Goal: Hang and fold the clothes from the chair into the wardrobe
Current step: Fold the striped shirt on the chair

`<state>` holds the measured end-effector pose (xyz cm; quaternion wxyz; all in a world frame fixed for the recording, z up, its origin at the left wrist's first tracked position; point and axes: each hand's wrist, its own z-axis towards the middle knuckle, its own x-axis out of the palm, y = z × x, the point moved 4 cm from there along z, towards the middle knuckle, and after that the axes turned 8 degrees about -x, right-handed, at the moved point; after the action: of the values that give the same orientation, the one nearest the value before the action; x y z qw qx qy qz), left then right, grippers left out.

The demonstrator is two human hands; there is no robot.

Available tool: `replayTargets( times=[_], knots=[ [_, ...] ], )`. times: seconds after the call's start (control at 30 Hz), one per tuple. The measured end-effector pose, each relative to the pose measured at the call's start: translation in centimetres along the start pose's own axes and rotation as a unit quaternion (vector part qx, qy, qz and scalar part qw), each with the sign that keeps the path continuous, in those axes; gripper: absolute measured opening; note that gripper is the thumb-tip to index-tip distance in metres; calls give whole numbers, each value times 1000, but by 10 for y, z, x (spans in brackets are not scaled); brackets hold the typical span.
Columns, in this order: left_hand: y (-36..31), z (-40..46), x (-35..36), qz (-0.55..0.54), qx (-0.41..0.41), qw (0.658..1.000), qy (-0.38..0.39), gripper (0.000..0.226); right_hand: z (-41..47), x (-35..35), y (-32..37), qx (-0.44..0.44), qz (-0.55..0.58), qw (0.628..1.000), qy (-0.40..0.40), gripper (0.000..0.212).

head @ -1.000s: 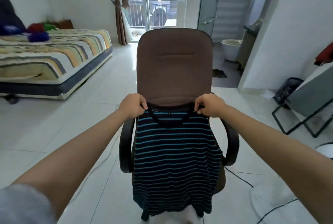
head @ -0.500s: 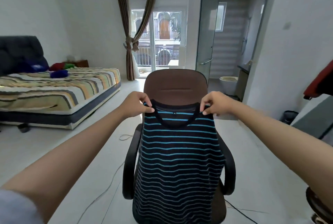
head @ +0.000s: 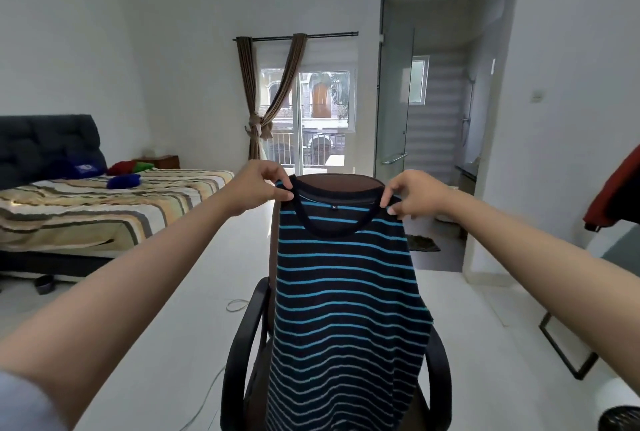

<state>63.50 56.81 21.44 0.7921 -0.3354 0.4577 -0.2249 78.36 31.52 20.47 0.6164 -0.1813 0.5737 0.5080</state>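
White tiled floor (head: 194, 309) spreads around the brown office chair (head: 341, 184), which stands mid-room and serves as the anchor for everything else. Well off to the chair's left sits a bed (head: 104, 212) under a striped yellow and grey cover, and beyond the chair a glass balcony door (head: 311, 119) is framed by tied brown curtains (head: 259, 112). To the chair's right an open doorway (head: 446, 125) shows a bathroom. Directly in front of the chair's backrest hangs a dark shirt with blue stripes (head: 346, 299), held up so its collar sits level with the top of the backrest and its body drapes down between the black armrests (head: 242, 344). The left hand (head: 258, 188) pinches one shoulder of the shirt between curled fingers and thumb; the right hand (head: 414, 193) pinches the other shoulder likewise.
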Motion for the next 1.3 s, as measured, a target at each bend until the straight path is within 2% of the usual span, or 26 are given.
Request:
replayTargets(
  times=[0.2,0.33,0.63,0.8,0.93,1.07,1.17,1.3],
  knots=[
    [-25,10,-3,-44,-6,999,23,23,1,-24,1,-7,-34,999,19,11],
    [-29,14,4,-68,-12,997,44,24,-5,-29,0,-22,-53,996,61,10],
    [-25,21,16,-72,-27,993,85,26,-20,-5,-8,26,87,979,185,16],
    [-23,23,21,-73,-34,993,88,23,-25,5,-10,40,118,970,208,18],
    [-19,25,20,-70,-31,993,87,24,-24,-4,-17,58,141,973,173,16],
    [-23,27,19,-65,-18,993,93,24,-18,-25,-14,33,146,985,79,12],
    [-29,28,16,-83,-10,992,90,27,-12,-43,-8,-3,126,992,11,25],
    [-37,29,11,-94,7,992,88,36,-8,-65,5,-67,23,995,-74,43]
  ],
)
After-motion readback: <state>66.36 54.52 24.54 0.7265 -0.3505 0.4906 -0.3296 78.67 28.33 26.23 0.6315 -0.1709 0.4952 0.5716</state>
